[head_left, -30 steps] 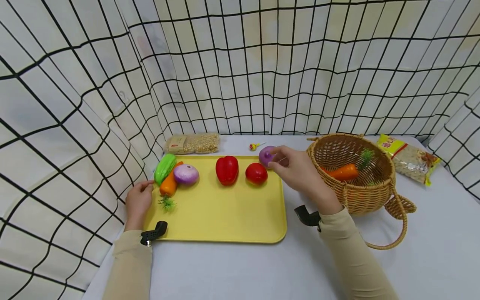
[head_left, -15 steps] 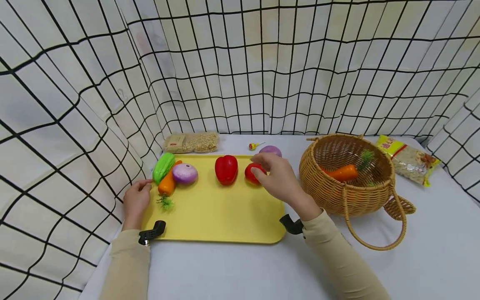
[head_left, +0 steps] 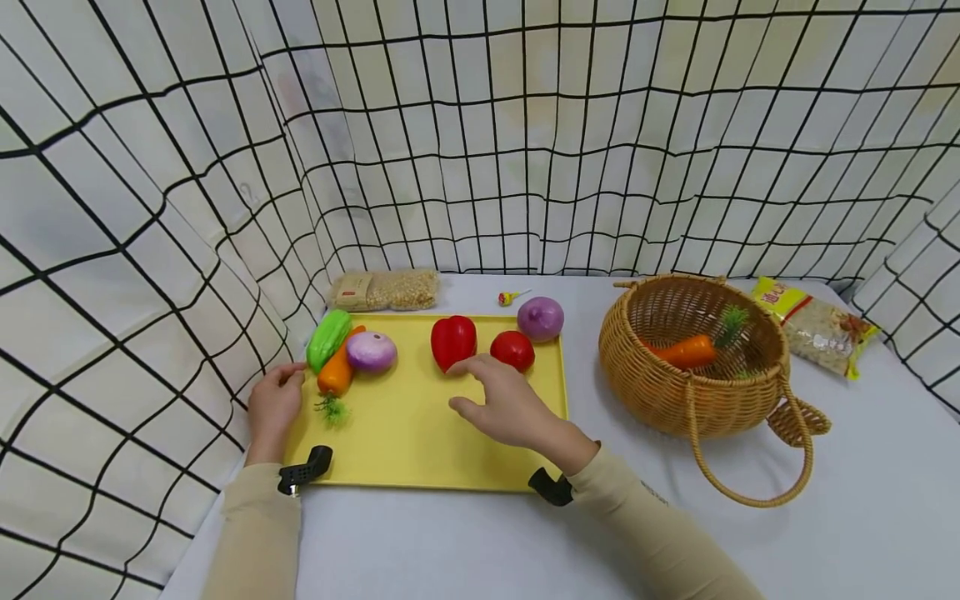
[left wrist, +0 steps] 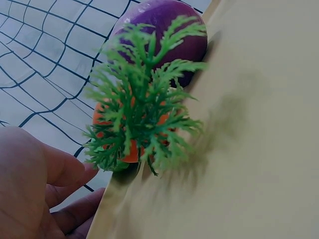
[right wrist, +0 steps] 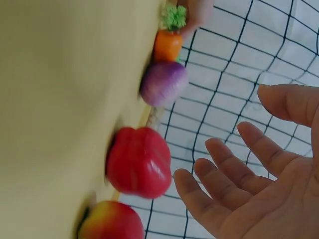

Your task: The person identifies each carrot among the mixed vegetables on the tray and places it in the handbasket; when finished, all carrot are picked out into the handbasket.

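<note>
My right hand (head_left: 510, 404) hovers over the yellow tray (head_left: 390, 458), thumb and fingers spread, holding nothing. Just beyond its fingertips stands a red bell pepper (head_left: 452, 340); right of that lies a round red fruit (head_left: 513, 351), which shows yellow in the right wrist view. A purple onion (head_left: 541, 319) sits at the tray's back right corner. My left hand (head_left: 274, 408) rests at the tray's left edge, fingers loosely bent against the rim (left wrist: 107, 214). Close to it lie a ribbed green vegetable (head_left: 328, 340), an orange carrot (head_left: 336, 373) with leafy top (left wrist: 144, 109) and a purple-white vegetable (head_left: 371, 351).
A wicker basket (head_left: 637, 392) with a carrot (head_left: 688, 352) inside stands right of the tray, its looped handle toward the front. Behind it lies a yellow-topped packet (head_left: 821, 329). A bag of beans (head_left: 386, 290) and a lollipop (head_left: 510, 297) lie behind the tray. Black netting surrounds the table.
My right hand has moved left and toward me, from beside the onion across the red fruit to in front of the bell pepper. The onion is uncovered now. My left hand has stayed put.
</note>
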A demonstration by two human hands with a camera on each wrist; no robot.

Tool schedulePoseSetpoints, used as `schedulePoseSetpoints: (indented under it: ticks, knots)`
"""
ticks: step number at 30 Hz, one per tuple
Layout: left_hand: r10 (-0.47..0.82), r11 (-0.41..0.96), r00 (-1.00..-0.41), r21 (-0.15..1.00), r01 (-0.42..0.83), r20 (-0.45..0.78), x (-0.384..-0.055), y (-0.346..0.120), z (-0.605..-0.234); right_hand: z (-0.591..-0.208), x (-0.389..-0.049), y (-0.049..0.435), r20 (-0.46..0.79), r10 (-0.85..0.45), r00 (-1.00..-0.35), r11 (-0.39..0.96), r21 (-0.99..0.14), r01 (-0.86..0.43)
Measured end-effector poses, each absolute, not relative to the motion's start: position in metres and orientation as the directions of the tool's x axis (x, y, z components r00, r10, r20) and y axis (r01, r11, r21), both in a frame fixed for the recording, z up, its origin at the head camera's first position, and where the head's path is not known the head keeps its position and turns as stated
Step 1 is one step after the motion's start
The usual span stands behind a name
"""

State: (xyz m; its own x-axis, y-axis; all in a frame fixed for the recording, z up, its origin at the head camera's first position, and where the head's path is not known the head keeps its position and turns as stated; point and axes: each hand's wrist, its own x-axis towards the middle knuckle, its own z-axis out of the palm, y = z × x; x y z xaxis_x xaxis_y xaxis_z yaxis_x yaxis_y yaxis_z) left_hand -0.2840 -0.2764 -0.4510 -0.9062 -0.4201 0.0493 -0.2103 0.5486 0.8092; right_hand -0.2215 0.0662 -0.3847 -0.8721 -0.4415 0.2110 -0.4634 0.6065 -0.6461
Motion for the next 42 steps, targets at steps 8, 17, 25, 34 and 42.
schedulePoseSetpoints:
  ticks: [8,17,25,34,42]
  knots:
    - [-0.418,0.559,-0.906,0.804,-0.203,0.061,-0.283,-0.278,-0.453,-0.386,-0.213,0.038,0.152,-0.529,-0.835,0.591,-0.639,-0.491]
    - [-0.415,0.552,-0.909,0.806,-0.212,0.046,-0.282,-0.277,-0.452,-0.388,-0.232,-0.004,0.109,-0.504,-0.857,0.555,-0.719,-0.418]
    - [-0.416,0.556,-0.907,0.807,-0.199,0.063,-0.282,-0.276,-0.452,-0.405,-0.247,-0.043,0.054,-0.408,-0.911,0.567,-0.767,-0.299]
    - [-0.428,0.546,-0.903,0.808,-0.223,0.040,-0.283,-0.281,-0.451,-0.422,-0.253,-0.082,0.029,-0.360,-0.932,0.543,-0.807,-0.235]
    - [-0.423,0.546,-0.906,0.807,-0.226,0.032,-0.283,-0.278,-0.451,-0.427,-0.255,-0.096,0.029,-0.392,-0.920,0.609,-0.741,-0.283]
